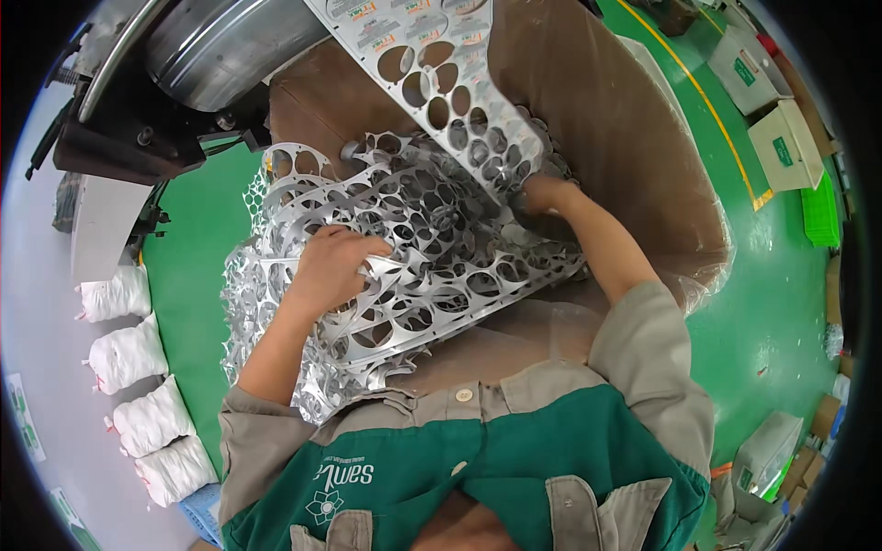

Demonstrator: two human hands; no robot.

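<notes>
A heap of punched metal scrap strips (413, 216), silver and full of round holes, fills the left and middle of a large lined bin. From the top a long strip of punched sheet (459, 101) hangs down into this heap, its upper part printed and lower part perforated. My left hand (338, 264) is curled on the heap's left side, its fingers wrapped over a bent scrap strip. Lower down at the strip's end, my right hand (548, 196) reaches into the bin beside the scrap. Its fingers are mostly hidden there.
Plastic film lines the brown-walled bin (634, 156). A machine with a metal roller (230, 46) stands at the upper left. Several white bags (152, 418) line the left floor. Pale crates (785, 142) and a green basket (819, 213) are at the right.
</notes>
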